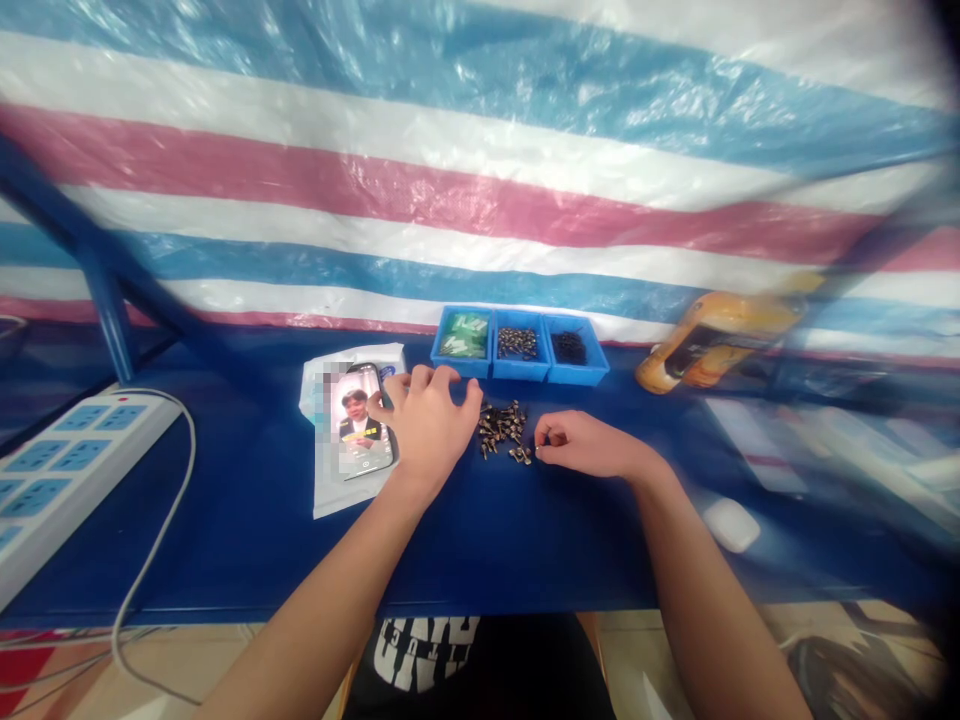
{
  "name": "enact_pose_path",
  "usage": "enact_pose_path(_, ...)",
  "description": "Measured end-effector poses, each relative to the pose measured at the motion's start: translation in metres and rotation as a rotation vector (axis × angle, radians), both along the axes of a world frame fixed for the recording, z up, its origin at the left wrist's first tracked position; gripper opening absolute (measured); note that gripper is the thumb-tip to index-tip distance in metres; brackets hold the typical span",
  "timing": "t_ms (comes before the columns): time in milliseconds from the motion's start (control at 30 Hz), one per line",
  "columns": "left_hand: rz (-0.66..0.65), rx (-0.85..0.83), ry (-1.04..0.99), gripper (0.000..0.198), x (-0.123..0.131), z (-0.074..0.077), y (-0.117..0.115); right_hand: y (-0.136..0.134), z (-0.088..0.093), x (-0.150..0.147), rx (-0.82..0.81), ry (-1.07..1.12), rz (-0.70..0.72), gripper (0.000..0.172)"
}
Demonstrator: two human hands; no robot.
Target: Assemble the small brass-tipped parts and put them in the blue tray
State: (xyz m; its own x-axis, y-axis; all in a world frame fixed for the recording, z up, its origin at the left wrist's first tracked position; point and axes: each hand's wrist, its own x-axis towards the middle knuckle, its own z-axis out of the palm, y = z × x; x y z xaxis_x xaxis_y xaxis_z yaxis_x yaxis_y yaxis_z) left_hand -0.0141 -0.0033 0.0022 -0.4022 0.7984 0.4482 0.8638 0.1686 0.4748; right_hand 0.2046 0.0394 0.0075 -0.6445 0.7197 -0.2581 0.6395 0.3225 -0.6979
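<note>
**Bench inventory, seen from the worker's seat.** Nearest: a black T-shirt (480,665) with white lettering, flanked by two bare forearms, over a deep-blue painted bench (517,570).

Left to right:
- White power strip (75,470), blue-faced sockets; a white cable (154,540) loops off it.
- Smartphone (364,420), screen lit, lying on a white plastic packet (319,490).
- Left hand (431,425), knuckles raised, fingers (442,378) loosely curled, partly open, gripping nothing visible; its thumb reaches toward the phone.
- Three joined blue plastic bins: green packets (465,333), then dark bronze-toned parts (517,343), then fine black parts (568,348).
- Loose pile of small bronze-coloured metal fittings (501,430), ridged and irregular, directly on the bench between both hands.
- Right hand (596,447), fingertips (544,448) pinched nearly shut just beside the pile (whether a fitting sits in the pinch is hidden).
- Yellow-orange bottle (712,340), blurred, lying on its side.
- Smooth white rounded case (731,525).

Behind everything: glossy striped tarpaulin (480,200) in blue, white and pink, and a blue steel frame (105,300).
</note>
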Motion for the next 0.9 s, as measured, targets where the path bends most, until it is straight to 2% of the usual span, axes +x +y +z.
enact_pose_path(233, 0.077, 0.008, 0.018, 0.025, -0.007, -0.003, 0.007, 0.000, -0.001, 0.001, 0.000, 0.003, -0.029, 0.011)
enact_pose_path(333, 0.038, 0.092, 0.062, 0.022, -0.016, -0.004, 0.012, 0.000, 0.000, 0.001, 0.004, 0.009, -0.024, 0.011)
enact_pose_path(433, -0.074, 0.220, 0.117, 0.018, -0.021, -0.004, 0.013, -0.001, 0.001, 0.000, 0.021, 0.056, -0.036, 0.011)
enact_pose_path(533, -0.236, 0.282, 0.134, 0.016, -0.017, -0.003, 0.009, 0.001, 0.002, -0.003, 0.116, 0.186, -0.131, 0.015)
enact_pose_path(600, -0.393, 0.269, 0.132, 0.016, -0.011, -0.003, 0.005, 0.002, 0.001, -0.005, 0.154, 0.316, -0.200, 0.018)
enact_pose_path(733, -0.699, 0.182, 0.164, 0.030, 0.000, -0.005, 0.000, 0.005, -0.001, -0.010, 0.108, 0.554, -0.252, 0.022)
enact_pose_path(900, -0.826, 0.171, 0.146, 0.030, 0.004, -0.011, 0.000, 0.003, 0.000, -0.019, 0.086, 0.660, -0.319, 0.022)
